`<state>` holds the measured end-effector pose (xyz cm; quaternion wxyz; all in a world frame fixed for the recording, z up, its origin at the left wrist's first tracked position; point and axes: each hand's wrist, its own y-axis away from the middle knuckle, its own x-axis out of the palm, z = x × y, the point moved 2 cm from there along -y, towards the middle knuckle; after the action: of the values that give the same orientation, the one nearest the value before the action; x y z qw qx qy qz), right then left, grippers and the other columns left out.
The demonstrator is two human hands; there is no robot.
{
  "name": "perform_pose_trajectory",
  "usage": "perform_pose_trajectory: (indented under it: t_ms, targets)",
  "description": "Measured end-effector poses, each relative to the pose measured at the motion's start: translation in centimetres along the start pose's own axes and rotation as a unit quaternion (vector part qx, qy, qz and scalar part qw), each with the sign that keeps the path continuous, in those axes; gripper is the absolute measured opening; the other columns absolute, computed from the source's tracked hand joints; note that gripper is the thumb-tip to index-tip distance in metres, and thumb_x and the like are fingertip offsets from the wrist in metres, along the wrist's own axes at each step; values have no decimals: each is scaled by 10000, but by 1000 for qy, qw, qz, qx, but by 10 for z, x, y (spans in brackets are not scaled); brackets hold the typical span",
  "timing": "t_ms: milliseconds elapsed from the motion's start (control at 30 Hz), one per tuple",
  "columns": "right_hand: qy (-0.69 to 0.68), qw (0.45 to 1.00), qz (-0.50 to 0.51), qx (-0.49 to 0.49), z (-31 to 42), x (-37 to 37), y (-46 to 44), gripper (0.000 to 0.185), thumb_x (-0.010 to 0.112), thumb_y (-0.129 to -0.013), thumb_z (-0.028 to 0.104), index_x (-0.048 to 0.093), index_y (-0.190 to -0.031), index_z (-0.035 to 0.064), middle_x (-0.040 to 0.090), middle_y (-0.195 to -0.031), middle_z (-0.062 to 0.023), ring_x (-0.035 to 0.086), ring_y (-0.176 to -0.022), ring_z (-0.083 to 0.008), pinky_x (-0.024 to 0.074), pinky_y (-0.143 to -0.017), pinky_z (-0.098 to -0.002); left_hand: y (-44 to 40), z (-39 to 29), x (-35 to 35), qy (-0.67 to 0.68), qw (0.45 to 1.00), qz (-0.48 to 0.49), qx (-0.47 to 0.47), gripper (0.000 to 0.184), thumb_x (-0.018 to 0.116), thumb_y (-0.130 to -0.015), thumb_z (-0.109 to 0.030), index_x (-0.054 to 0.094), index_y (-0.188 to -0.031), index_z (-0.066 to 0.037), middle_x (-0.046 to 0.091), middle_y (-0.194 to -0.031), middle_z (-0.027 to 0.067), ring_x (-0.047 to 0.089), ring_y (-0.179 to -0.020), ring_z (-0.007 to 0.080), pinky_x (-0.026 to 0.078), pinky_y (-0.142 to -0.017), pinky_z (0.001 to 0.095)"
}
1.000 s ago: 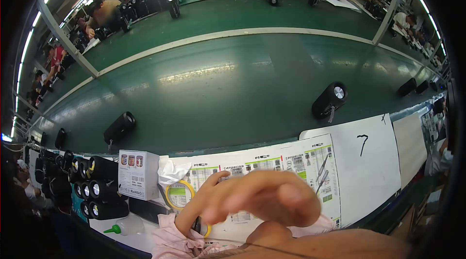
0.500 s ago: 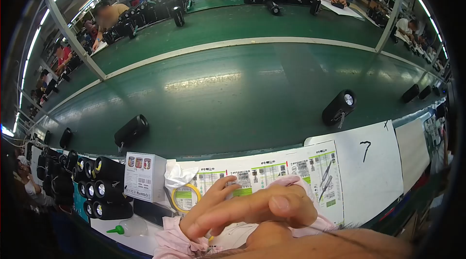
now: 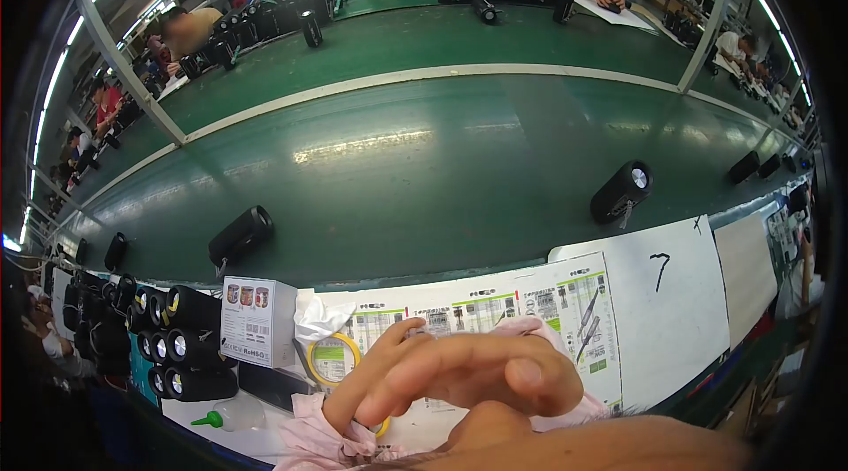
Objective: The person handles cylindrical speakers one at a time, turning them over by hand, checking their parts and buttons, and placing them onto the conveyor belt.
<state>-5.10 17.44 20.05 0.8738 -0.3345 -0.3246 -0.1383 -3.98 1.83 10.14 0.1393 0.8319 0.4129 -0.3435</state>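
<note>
My left hand (image 3: 374,376), in a pink sleeve (image 3: 311,429), is raised over the near side of the bench, fingers stretched out. My right hand (image 3: 481,365) crosses in front of it, close to the camera. Its fingers extend leftward and overlap the left hand, with the thumb apart. Nothing shows in either hand, though the overlap hides part of both. Beneath them lie printed label sheets (image 3: 485,315) with green bands. A yellow tape roll (image 3: 357,350) and crumpled white film (image 3: 321,319) are just left of my left hand.
Stacked black cylindrical speakers (image 3: 196,345), a white printed box (image 3: 256,321) and a green-tipped bottle (image 3: 237,415) stand at left. On the green belt (image 3: 397,197) lie a speaker (image 3: 241,237) and another speaker (image 3: 622,192). A white board (image 3: 676,294) marked "7" is at right. Several people work beyond.
The view has shifted slightly. My right hand's fingers have lifted a little and its thumb has moved slightly rightward. The speakers on the belt hold nearly the same positions.
</note>
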Motion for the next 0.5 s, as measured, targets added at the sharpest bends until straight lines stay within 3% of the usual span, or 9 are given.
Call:
perform_pose_trajectory:
  t_ms: [67,133,200,233,300,367,467,500]
  targets:
    - [12,1000,-5,3,-1,4,2,690,300,-912,482,263,-1347,-53,373,-1325,-213,423,-1083,-222,291,-941,-347,-2,-9,-6,-9,1000,6,-8,288,530,-819,-57,546,-1106,-35,462,-1200,177,428,-1145,322,361,-980,352]
    - [4,998,-67,-5,0,12,5,744,330,-883,530,367,-1277,-99,442,-1248,-274,391,-1192,-313,247,-979,-383,-3,-14,-8,2,1000,6,-20,287,521,-824,-54,544,-1110,-34,462,-1198,177,424,-1149,321,357,-985,349]
    - [29,1000,9,-6,-1,1,6,665,306,-918,469,272,-1347,-38,379,-1324,-200,423,-1101,-232,289,-950,-351,0,-14,-10,106,993,-8,-45,283,483,-842,-44,539,-1120,-38,477,-1173,177,415,-1157,314,342,-997,346]
    - [28,999,23,-8,-1,-2,4,645,307,-926,456,258,-1361,-18,372,-1336,-177,433,-1078,-214,302,-942,-343,5,-16,-12,237,965,-24,-108,280,465,-850,-40,538,-1121,-40,485,-1158,176,414,-1157,309,337,-1000,346]
    - [10,999,25,-17,-1,-6,-1,619,323,-931,449,262,-1365,12,379,-1331,-145,447,-1055,-197,320,-933,-337,15,-2,-2,281,947,-33,-153,282,484,-842,-50,542,-1118,-41,489,-1153,172,423,-1148,301,346,-986,352]
    - [-29,999,-36,-21,4,-11,-6,555,386,-914,461,360,-1280,45,440,-1235,-115,458,-1043,-194,375,-895,-337,19,58,40,117,987,-10,-110,305,559,-808,-78,551,-1111,-37,479,-1174,165,444,-1129,294,374,-951,362]
    - [-72,969,-138,-191,14,-42,-18,298,403,-916,315,469,-1078,73,531,-1047,-93,498,-957,-195,444,-806,-339,10,67,50,-79,997,-16,8,395,676,-727,-110,562,-1100,-44,461,-1206,153,474,-1097,313,416,-891,377]
    - [-110,956,-175,-209,20,-50,-19,265,390,-918,283,484,-1051,74,526,-1019,-93,492,-927,-202,434,-789,-340,10,68,51,-48,999,-17,-3,381,673,-732,-112,568,-1094,-51,458,-1209,155,459,-1112,319,406,-904,379]
